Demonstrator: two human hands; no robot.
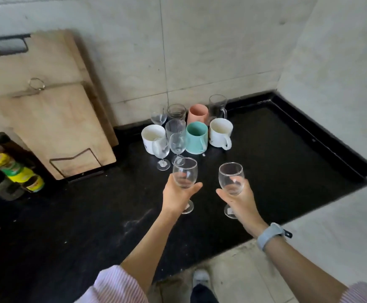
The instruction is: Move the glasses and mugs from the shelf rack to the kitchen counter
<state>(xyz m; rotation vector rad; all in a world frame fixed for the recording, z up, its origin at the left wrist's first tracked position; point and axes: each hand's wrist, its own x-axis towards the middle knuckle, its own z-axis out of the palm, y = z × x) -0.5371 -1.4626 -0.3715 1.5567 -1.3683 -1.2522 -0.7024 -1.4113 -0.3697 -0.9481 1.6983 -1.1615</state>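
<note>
Stems upright, I hold one wine glass (185, 172) per hand, fingers (196, 186) wrapped on each bowl, above bare counter (276, 162) just short of the cluster; left hand (177, 194) nearer it than right hand (238, 196).

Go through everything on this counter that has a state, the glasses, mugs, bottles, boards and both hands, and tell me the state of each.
Left hand: shut on left glass, upright, empty.
Right hand: shut on right glass, upright, empty.
Standing stem glasses: upright, empty, on the counter.
White mugs: upright, look empty.
Teal mug: upright.
Pink mug: upright.
Handled glass mug: upright, empty.
Bottles: capped.
Cutting boards: leaning against the wall.
</note>
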